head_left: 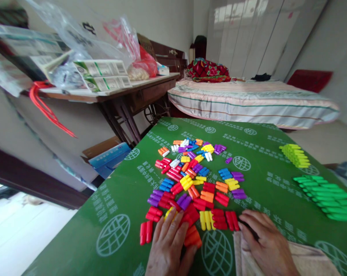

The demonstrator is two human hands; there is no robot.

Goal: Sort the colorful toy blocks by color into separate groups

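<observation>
Small coloured plastic tubes that look like marker caps point(187, 182) lie in little groups across the green table. My left hand point(169, 239) rests palm down at the near edge of them, its fingers stretched over red and yellow pieces. Orange caps point(192, 237) lie beside its thumb, and the fingers hide part of what is below. My right hand point(262, 237) is curled, with thumb and forefinger tips together at the red caps point(232, 221) ending the near row. Yellow caps point(206, 220) and more red ones continue that row leftward.
Light-green pieces point(294, 155) and brighter green pieces point(326, 197) are stacked on the table's right side. A beige cloth point(308, 258) lies under my right wrist. Beyond the green tabletop point(127, 218) are a bed point(248, 99) and a side table point(144, 86) with boxes and bags.
</observation>
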